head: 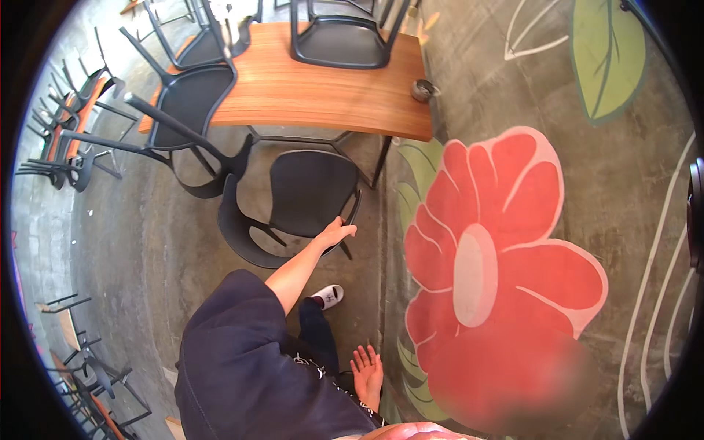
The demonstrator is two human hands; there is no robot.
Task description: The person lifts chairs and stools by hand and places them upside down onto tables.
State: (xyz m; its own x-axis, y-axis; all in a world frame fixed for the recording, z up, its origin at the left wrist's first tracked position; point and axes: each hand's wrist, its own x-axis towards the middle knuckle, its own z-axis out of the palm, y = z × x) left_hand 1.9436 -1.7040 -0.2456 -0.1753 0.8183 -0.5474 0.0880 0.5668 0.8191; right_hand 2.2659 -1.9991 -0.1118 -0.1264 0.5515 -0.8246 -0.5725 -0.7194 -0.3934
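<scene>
A black armchair [313,190] with a curved backrest stands upright on the concrete floor, its seat facing the wooden table [330,104]. My left hand [336,234] grips the right-hand part of the backrest rim, thumb out to the side; the fingertips are partly hidden. Lower down, close to my body and beside the painted wall, my right hand [367,374] hangs with its palm turned up and fingers spread, holding nothing.
Black chairs rest upside down on the tabletop, one [341,41] at the back and another [192,102] at its left end, legs jutting out. A small round container [422,89] sits by the wall edge. A wall with a red flower mural [511,198] runs along the right. More stacked chairs [71,132] stand far left.
</scene>
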